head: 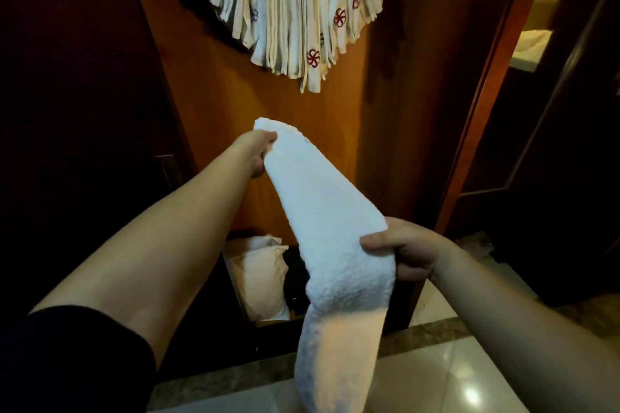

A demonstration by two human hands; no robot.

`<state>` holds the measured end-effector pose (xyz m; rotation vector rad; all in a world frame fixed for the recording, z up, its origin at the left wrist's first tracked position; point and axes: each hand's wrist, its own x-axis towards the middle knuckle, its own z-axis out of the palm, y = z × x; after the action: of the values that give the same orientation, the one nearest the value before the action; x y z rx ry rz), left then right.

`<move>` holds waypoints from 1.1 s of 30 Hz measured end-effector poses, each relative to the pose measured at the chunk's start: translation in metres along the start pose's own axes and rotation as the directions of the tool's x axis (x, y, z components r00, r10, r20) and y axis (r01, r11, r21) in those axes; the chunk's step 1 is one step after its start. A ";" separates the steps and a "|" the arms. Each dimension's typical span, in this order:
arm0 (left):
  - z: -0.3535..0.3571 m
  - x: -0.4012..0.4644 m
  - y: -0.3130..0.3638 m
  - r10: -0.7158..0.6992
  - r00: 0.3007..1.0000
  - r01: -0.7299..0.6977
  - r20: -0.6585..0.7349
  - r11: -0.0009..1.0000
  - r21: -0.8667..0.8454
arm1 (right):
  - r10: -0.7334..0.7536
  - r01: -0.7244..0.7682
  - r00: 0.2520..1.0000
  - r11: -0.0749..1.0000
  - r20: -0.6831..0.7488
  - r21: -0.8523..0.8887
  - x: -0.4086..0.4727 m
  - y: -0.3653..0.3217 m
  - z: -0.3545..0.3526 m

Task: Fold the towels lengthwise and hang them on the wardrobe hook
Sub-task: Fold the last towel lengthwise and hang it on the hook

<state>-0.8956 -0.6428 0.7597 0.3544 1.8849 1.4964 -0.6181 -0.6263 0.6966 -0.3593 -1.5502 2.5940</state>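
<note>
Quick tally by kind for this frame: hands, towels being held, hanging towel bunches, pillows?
Hands: 2 (left hand, right hand)
Held towel: 1
Hanging bunch: 1
Pillows: 1
Total: 5

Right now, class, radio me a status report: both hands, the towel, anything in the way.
Left hand grips white towel at top end. Right hand pinches its middle; lower end hangs free. Hung towels already crowd the space above.

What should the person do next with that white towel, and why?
Probably lift the towel toward the hanging towels above. It already looks folded into a long strip, the left hand gripping its top end and the right hand its middle.
</note>
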 end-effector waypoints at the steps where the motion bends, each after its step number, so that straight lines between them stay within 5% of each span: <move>1: 0.001 -0.001 -0.006 -0.008 1.000 0.007 0.014 1.000 0.015 | -0.033 0.034 0.999 0.998 -0.025 0.047 0.000 -0.003 -0.002; 6: 0.001 0.072 -0.052 -0.101 0.976 0.079 0.192 0.990 0.119 | -0.224 0.226 0.973 0.974 -0.059 0.029 0.012 -0.038 0.010; 9: 0.004 0.017 -0.047 0.043 0.965 -0.051 0.260 0.998 0.022 | -0.279 0.283 0.950 0.959 -0.140 0.004 0.022 -0.061 0.009; 11: 0.013 -0.034 -0.047 0.135 0.918 -0.115 0.372 0.990 -0.076 | -0.305 0.307 0.934 0.952 -0.188 -0.019 0.026 -0.076 0.013; 14: 0.010 -0.058 -0.065 0.301 0.758 -0.186 0.579 0.950 -0.250 | -0.329 0.332 0.911 0.943 -0.250 -0.030 0.030 -0.090 0.015; 17: 0.007 -0.054 -0.068 0.345 0.675 -0.281 0.652 0.937 -0.205 | -0.371 0.374 0.885 0.926 -0.280 -0.044 0.029 -0.104 0.020; 20: 0.009 -0.051 -0.069 0.315 0.638 -0.375 0.703 0.924 -0.074 | -0.403 0.417 0.852 0.908 -0.334 -0.033 0.028 -0.116 0.021; 28: 0.012 -0.041 -0.132 0.113 0.655 -0.250 0.747 0.965 0.074 | -0.409 0.428 0.785 0.901 -0.466 -0.070 0.033 -0.135 0.014; 33: 0.002 -0.043 -0.183 -0.067 0.696 -0.051 0.715 0.989 0.142 | -0.422 0.468 0.726 0.882 -0.543 -0.060 0.035 -0.149 0.009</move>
<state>-0.8261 -0.7218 0.6041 0.8672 1.3384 0.9761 -0.6595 -0.5556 0.8265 -0.5720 -1.1441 1.9392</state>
